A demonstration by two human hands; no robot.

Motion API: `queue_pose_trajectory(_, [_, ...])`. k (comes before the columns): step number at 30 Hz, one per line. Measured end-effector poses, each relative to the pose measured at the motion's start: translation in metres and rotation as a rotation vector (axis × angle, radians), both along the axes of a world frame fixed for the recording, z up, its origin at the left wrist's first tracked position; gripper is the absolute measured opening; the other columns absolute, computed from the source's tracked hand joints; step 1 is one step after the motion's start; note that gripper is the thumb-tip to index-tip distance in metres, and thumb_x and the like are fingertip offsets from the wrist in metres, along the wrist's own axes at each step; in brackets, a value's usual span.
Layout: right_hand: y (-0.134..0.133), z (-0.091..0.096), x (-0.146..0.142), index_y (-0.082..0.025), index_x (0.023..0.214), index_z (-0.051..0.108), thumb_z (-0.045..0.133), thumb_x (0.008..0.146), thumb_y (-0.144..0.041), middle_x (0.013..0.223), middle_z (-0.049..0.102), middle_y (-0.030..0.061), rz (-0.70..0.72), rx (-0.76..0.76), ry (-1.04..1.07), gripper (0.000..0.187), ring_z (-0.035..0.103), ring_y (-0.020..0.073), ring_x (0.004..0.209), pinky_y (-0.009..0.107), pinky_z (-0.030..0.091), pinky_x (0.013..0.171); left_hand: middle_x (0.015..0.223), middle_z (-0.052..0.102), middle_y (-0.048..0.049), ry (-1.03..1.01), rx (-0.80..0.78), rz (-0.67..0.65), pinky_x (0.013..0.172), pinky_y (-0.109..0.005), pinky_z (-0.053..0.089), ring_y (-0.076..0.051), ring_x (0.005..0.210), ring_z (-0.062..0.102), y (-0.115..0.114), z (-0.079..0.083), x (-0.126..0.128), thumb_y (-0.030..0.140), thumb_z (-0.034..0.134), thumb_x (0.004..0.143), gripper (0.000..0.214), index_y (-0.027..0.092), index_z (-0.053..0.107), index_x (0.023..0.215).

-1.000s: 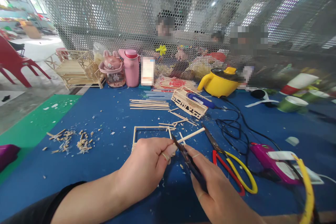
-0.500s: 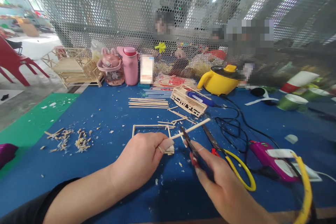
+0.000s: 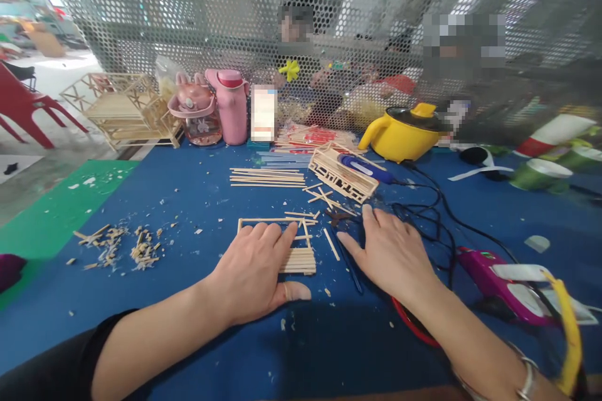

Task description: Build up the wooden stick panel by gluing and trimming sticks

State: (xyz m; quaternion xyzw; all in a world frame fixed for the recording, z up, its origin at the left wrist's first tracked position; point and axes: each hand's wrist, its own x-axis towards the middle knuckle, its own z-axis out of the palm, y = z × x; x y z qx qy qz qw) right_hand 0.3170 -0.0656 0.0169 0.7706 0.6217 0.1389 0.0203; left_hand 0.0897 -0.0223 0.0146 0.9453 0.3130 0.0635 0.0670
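Observation:
My left hand (image 3: pixel 256 269) lies flat on a small rectangular frame of wooden sticks (image 3: pixel 298 261), fingers spread, covering its left part. Parallel sticks fill the frame's near side. Over to the right, my right hand (image 3: pixel 395 250) is open, palm down, with fingers stretched forward and nothing visible in them. A dark cutting tool (image 3: pixel 348 263) lies by its thumb, partly hidden. Under the right forearm a red handle loop (image 3: pixel 416 326) shows. One short loose stick (image 3: pixel 332 244) rests between the hands, and several cut sticks (image 3: pixel 324 198) lie crossed beyond them.
Long sticks (image 3: pixel 268 177) lie beside a slatted stick model (image 3: pixel 343 175) and a blue glue gun (image 3: pixel 364 168). Black cables run right near a purple device (image 3: pixel 508 285). A yellow pot (image 3: pixel 404 135) and pink bottle (image 3: pixel 232 106) stand behind. Scraps (image 3: pixel 143 249) lie left.
The stick has left my left hand, which now lies flat on the frame. My right hand has let go of the dark cutting tool, opened and moved forward.

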Motion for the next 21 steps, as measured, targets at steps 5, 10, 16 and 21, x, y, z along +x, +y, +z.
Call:
queue_pose_trajectory(5, [0.0, 0.016, -0.009, -0.01, 0.121, 0.06, 0.04, 0.089, -0.028, 0.123, 0.062, 0.017, 0.19, 0.051, 0.154, 0.042, 0.057, 0.0333, 0.112, 0.048, 0.047, 0.092, 0.108, 0.058, -0.0166, 0.051, -0.022, -0.054, 0.08, -0.049, 0.046, -0.033, 0.094, 0.054, 0.005, -0.003, 0.002, 0.075, 0.026, 0.081, 0.09, 0.008, 0.036, 0.139])
queue_pose_trajectory(10, [0.006, 0.008, -0.02, -0.019, 0.11, 0.066, 0.041, 0.089, -0.022, 0.11, 0.071, 0.0068, 0.28, 0.102, 0.438, 0.033, 0.065, 0.024, 0.102, 0.04, 0.053, 0.088, 0.099, 0.058, -0.0099, 0.083, -0.08, -0.048, 0.076, -0.046, 0.049, -0.029, 0.089, 0.055, 0.007, -0.002, 0.004, 0.061, 0.031, 0.09, 0.058, 0.014, 0.052, 0.117])
queue_pose_trajectory(16, [0.0, -0.01, -0.025, -0.02, 0.105, 0.068, 0.043, 0.09, -0.018, 0.103, 0.074, 0.0021, 0.438, 0.126, 0.63, 0.029, 0.068, 0.0164, 0.095, 0.029, 0.052, 0.088, 0.084, 0.055, -0.0054, 0.164, -0.046, -0.013, 0.068, -0.044, 0.05, -0.027, 0.079, 0.056, 0.007, -0.006, 0.007, 0.053, 0.036, 0.092, 0.04, 0.017, 0.054, 0.089])
queue_pose_trajectory(21, [-0.006, -0.015, -0.03, -0.023, 0.11, 0.066, 0.044, 0.091, -0.017, 0.106, 0.073, 0.0008, 0.489, 0.059, 0.725, 0.03, 0.067, 0.0133, 0.098, 0.024, 0.051, 0.088, 0.085, 0.055, -0.0052, 0.176, -0.074, 0.028, 0.067, -0.044, 0.051, -0.027, 0.08, 0.057, 0.006, -0.007, 0.008, 0.051, 0.04, 0.092, 0.036, 0.018, 0.054, 0.09])
